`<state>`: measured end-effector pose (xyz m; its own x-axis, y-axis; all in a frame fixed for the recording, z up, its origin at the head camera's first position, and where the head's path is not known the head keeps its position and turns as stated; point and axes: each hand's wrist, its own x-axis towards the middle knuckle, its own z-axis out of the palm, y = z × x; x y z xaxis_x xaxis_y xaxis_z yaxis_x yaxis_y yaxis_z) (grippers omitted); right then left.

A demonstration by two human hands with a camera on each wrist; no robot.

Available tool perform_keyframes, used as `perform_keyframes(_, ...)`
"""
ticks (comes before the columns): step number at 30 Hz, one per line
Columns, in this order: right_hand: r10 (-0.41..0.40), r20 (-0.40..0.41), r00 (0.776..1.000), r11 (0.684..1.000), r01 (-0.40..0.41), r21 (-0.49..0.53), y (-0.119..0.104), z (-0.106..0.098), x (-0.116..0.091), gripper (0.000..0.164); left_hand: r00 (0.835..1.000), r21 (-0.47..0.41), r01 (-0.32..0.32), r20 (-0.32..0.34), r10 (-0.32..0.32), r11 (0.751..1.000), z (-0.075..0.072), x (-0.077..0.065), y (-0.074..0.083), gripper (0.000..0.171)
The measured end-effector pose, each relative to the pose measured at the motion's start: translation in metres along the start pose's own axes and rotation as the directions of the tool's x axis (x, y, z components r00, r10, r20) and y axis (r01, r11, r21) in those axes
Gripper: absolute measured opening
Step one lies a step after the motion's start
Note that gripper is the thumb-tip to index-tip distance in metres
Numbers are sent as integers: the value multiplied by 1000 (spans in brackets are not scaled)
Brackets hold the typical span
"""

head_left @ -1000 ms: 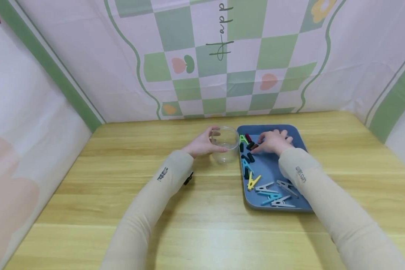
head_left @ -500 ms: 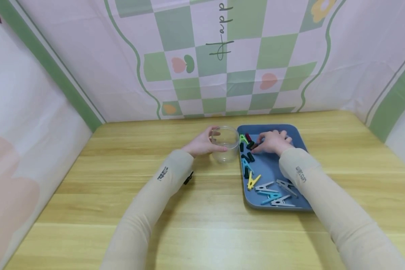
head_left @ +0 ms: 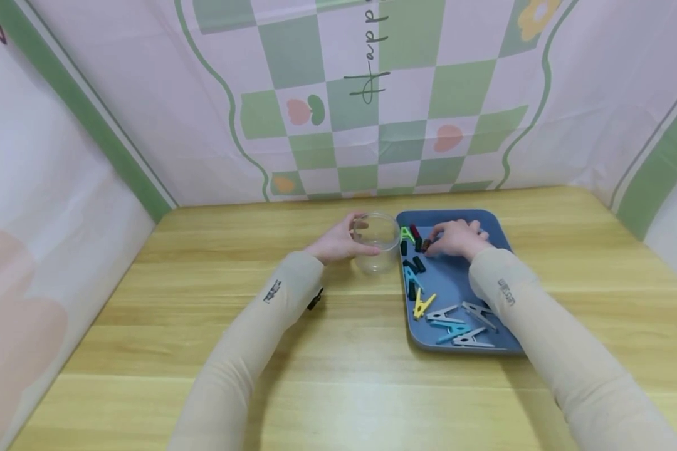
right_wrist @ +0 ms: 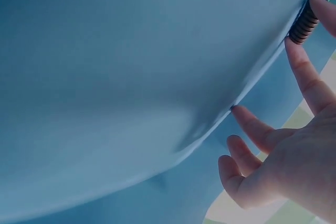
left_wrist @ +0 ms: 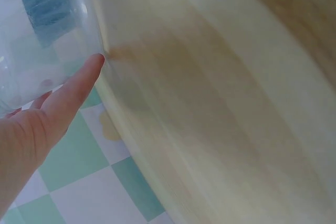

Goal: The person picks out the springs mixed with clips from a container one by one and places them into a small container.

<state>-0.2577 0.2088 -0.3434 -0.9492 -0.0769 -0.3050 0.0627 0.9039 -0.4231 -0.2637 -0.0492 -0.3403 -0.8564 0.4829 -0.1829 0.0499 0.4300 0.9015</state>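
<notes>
My left hand (head_left: pixel 346 241) grips a clear round plastic tub (head_left: pixel 377 266) from its left side, thumb across the front. In the left wrist view the thumb lies along the wall of the tub (left_wrist: pixel 39 51). Over the blue tray (head_left: pixel 451 216), my right hand (head_left: pixel 457 239) pinches a small dark brown ribbed piece (head_left: pixel 426 245) between thumb and forefinger. The right wrist view shows the ridges of this ribbed piece (right_wrist: pixel 303 27) against the tray floor, the other fingers loosely bent. Several small black pieces (head_left: pixel 419 264) and a dark red one (head_left: pixel 414 231) lie beside it.
Along the tray's left side lie a green clip (head_left: pixel 407 234), a blue clothespin (head_left: pixel 412 277) and a yellow clothespin (head_left: pixel 423 305). Grey clothespins (head_left: pixel 469 338) and a turquoise one (head_left: pixel 449 328) lie at the near end. A small black object (head_left: pixel 314 299) sits by the left sleeve.
The right fingertips have shifted slightly right with the brown ribbed piece, which now stands more upright. A black piece beside it has turned. The left hand still holds the tub in place.
</notes>
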Motion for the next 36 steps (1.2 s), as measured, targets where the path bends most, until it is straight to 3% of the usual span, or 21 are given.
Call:
perform_keyframes(15,-19,-9,1000,999,19,39,-4,-16,-5,42,1000,-7,0,11,0,1000,0,0,0,84)
perform_keyframes(36,-150,-70,986,984,156,88,-6,-31,-10,45,1000,-9,0,18,0,1000,-1,3,-5,84)
